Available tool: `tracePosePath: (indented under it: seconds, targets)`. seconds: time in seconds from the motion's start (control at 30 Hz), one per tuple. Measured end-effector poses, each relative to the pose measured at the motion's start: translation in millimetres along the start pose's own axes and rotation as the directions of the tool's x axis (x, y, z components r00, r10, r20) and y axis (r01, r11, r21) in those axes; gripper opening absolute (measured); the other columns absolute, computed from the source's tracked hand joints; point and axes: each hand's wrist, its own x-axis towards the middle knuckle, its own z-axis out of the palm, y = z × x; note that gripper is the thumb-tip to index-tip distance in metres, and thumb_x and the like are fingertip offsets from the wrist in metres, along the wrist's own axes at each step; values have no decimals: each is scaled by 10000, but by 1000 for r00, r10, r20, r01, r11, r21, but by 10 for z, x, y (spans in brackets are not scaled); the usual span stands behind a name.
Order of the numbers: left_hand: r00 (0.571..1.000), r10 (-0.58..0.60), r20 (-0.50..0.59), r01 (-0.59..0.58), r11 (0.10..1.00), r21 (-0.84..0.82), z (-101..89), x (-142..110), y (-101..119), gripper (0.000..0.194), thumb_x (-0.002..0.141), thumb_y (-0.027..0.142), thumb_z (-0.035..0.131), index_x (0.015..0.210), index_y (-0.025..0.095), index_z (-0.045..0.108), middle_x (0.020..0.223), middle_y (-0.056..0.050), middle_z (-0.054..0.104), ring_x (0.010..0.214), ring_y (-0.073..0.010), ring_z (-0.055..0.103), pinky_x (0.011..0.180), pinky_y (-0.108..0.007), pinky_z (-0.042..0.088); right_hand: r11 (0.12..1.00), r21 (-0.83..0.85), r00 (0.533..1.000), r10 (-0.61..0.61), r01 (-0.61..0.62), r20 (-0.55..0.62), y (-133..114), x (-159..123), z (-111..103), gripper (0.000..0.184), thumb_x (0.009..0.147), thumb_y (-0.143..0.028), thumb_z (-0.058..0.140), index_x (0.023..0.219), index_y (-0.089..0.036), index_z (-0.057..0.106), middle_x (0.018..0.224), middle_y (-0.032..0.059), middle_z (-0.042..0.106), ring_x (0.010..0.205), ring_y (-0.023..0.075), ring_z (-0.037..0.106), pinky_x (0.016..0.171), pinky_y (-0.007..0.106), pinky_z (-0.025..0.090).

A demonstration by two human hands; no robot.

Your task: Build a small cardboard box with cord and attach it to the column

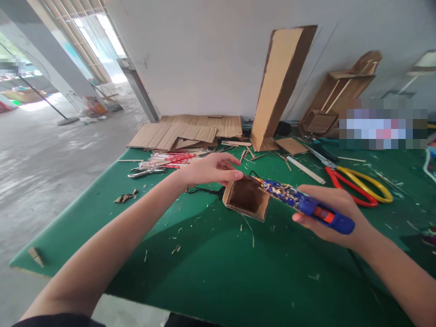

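A small open cardboard box (247,197) lies on the green tabletop, its opening turned toward me. My left hand (216,169) pinches the upper left edge of this box, thumb on top and some fingertips hidden behind. In my right hand (342,204) is a blue hot glue gun (296,200), its barrel speckled with dried residue. The gun's nozzle points left and sits at the box's upper right edge; I cannot tell whether it touches. A thin dark cable shows behind the box.
Red-and-yellow-handled scissors (354,181) lie at the right. Pliers (146,171), a pile of wrapped sticks (177,158) and cardboard sheets (190,129) lie at the back left. A tall cardboard piece (275,86) stands against the wall, near a cardboard model (340,95).
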Motion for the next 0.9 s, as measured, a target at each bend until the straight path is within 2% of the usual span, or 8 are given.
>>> tracePosePath:
  seconds: [0.13, 0.23, 0.33, 0.4, 0.57, 0.73, 0.9]
  targets:
    - [983, 173, -65, -171, 985, 37, 6, 16, -34, 583, 702, 413, 758, 1182, 169, 535, 1208, -127, 587, 1130, -243, 580, 951, -409, 504, 998, -48, 998, -47, 45, -31, -1, -3, 16, 192, 853, -329, 620, 808, -228, 463, 654, -25, 491, 524, 97, 433, 468, 221, 372]
    - [943, 314, -108, -309, 949, 56, 29, 27, -90, 618, 696, 358, 770, 1230, 203, 499, 1284, -114, 525, 1196, -248, 533, 975, -406, 502, 992, -104, 995, -72, 64, -74, 14, -17, 26, 180, 845, -304, 631, 855, -224, 470, 702, -7, 521, 560, 107, 471, 489, 229, 388]
    - [903, 404, -143, -385, 912, 143, 68, 30, -127, 656, 703, 333, 769, 1274, 223, 466, 1332, -102, 486, 1251, -250, 488, 999, -394, 496, 986, -143, 988, -105, 89, -110, 37, -33, 37, 170, 832, -253, 635, 892, -217, 480, 746, 13, 558, 595, 119, 519, 511, 236, 410]
    - [885, 438, -158, -399, 889, 224, 97, 22, -117, 640, 718, 341, 757, 1277, 225, 468, 1346, -100, 472, 1253, -251, 487, 1002, -394, 498, 980, -171, 988, -117, 99, -100, 56, -45, 43, 193, 812, -241, 649, 920, -212, 491, 767, 23, 576, 607, 129, 543, 508, 242, 413]
    - [840, 521, -150, -413, 794, 446, 154, -16, -19, 581, 742, 347, 731, 1259, 234, 490, 1305, -97, 483, 1215, -255, 504, 1026, -436, 479, 973, -216, 996, -82, 86, 28, 99, -70, 57, 204, 798, -237, 642, 949, -188, 513, 798, 41, 595, 613, 147, 560, 496, 260, 404]
    - [822, 549, -148, -417, 758, 501, 167, -18, -4, 607, 736, 325, 728, 1276, 237, 466, 1302, -97, 474, 1202, -253, 504, 1021, -445, 480, 969, -242, 999, -43, 49, 31, 111, -68, 75, 162, 803, -241, 644, 863, -192, 501, 739, 22, 565, 576, 137, 533, 485, 253, 384]
    - [830, 540, -137, -408, 757, 510, 161, -21, -16, 604, 735, 303, 719, 1275, 226, 460, 1291, -93, 467, 1202, -241, 497, 1024, -422, 478, 972, -228, 998, -65, 64, 2, 90, -50, 71, 185, 818, -278, 648, 879, -190, 498, 745, 22, 561, 573, 130, 525, 489, 250, 387]
